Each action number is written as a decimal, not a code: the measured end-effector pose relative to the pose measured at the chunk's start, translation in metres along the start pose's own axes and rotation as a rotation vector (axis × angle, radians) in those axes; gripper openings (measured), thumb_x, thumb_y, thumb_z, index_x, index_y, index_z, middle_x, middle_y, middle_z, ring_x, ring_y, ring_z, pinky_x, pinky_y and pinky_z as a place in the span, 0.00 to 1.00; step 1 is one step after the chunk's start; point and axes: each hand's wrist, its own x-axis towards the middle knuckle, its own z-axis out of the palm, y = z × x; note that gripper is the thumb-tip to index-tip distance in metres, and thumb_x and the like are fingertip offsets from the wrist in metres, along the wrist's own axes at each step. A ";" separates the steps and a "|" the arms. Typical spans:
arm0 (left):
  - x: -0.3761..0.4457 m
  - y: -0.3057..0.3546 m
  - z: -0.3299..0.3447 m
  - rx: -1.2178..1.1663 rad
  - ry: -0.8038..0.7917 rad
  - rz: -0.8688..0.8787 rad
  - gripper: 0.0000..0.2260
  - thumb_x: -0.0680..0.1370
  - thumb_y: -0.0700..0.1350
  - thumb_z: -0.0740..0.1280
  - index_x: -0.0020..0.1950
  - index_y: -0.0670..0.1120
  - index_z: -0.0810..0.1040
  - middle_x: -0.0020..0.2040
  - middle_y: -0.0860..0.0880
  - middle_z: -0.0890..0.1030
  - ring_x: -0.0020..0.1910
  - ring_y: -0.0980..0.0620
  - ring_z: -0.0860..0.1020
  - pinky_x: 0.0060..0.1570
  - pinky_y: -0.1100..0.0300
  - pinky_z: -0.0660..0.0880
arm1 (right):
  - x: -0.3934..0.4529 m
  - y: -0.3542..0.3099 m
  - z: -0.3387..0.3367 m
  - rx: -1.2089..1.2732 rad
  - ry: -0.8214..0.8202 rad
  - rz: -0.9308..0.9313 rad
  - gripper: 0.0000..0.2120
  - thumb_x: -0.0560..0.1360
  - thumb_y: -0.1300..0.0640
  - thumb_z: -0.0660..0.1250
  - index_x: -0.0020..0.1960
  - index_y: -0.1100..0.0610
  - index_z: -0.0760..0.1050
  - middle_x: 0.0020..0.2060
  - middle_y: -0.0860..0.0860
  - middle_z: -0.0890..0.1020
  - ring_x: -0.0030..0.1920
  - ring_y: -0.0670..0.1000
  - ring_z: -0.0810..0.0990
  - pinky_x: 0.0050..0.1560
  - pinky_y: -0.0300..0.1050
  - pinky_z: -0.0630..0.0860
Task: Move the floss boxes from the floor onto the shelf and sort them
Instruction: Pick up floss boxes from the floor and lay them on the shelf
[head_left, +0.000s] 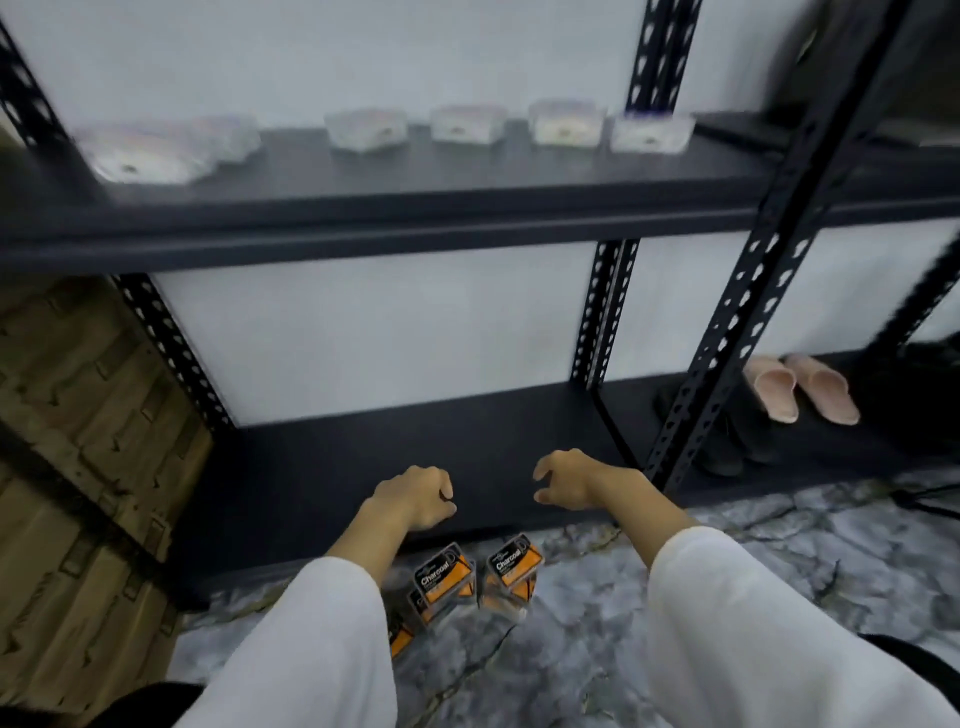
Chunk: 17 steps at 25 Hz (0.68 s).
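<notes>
Both hands hang over the front edge of the bottom shelf (363, 441) of a black metal rack, holding nothing. The left hand (415, 496) has its fingers curled loosely inward, knuckles up; the right hand (563, 480) is half open, fingers bent like a claw and spread apart. White sleeves (322, 644) cover both forearms. The orange-and-black floss boxes labelled "Charcoal" sit on the marbled grey floor (727, 571) at about 6 o'clock from the hands, just in front of the rack: one box (444, 584) below the left wrist, a second (511, 574) just beside it at its 3 o'clock, and what may be one or two more half hidden under the left sleeve (402, 636). On the upper shelf (415, 176), at 12 o'clock, a row of clear plastic boxes (467, 123) stands, blurred. At 3 o'clock, in the neighbouring bay, a pair of pink slippers (802, 387) lies on the low shelf. A brown cardboard carton (67, 441) stands at 9 o'clock.
</notes>
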 end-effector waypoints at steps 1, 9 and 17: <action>-0.008 0.009 -0.013 0.007 0.017 0.017 0.11 0.78 0.53 0.64 0.59 0.53 0.75 0.60 0.51 0.76 0.58 0.48 0.76 0.59 0.51 0.72 | -0.014 -0.003 -0.016 -0.007 0.012 -0.004 0.22 0.78 0.48 0.64 0.68 0.55 0.69 0.69 0.55 0.69 0.66 0.57 0.71 0.65 0.51 0.71; -0.073 0.086 -0.123 0.074 0.223 0.158 0.14 0.77 0.54 0.65 0.61 0.53 0.75 0.62 0.50 0.76 0.58 0.47 0.76 0.57 0.53 0.72 | -0.104 -0.019 -0.130 -0.047 0.212 -0.006 0.21 0.75 0.47 0.66 0.65 0.54 0.72 0.67 0.53 0.71 0.65 0.55 0.72 0.66 0.52 0.70; -0.104 0.150 -0.245 0.049 0.415 0.328 0.11 0.78 0.52 0.65 0.58 0.51 0.77 0.60 0.51 0.78 0.56 0.48 0.78 0.58 0.49 0.74 | -0.152 -0.037 -0.247 -0.067 0.426 -0.058 0.16 0.77 0.49 0.65 0.61 0.55 0.74 0.62 0.53 0.75 0.60 0.55 0.76 0.62 0.52 0.73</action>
